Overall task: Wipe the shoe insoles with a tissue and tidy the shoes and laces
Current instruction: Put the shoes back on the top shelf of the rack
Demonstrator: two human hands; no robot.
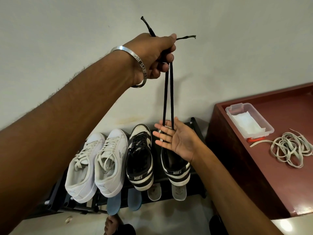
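The left hand, high in the upper middle of the frame, grips both ends of a black lace in a closed fist, the two tips sticking out above the knuckles. The lace hangs down in two near-parallel strands to the right hand, at centre right, whose fingers are spread and straight; the strands pass behind the fingers, and it is not clear where the loop bottoms out. Below that hand sits the right black shoe on the rack, seemingly unlaced, beside its laced mate and a white pair. Insoles poke out beneath the shoes. On the red table at the right lie a tub of tissues and a heap of pale laces. The step looks like evening the lace before threading. To do it well, keep the tips level in the fist, let the right hand find the true midpoint, keep the strands untwisted, then start at the lowest eyelets.
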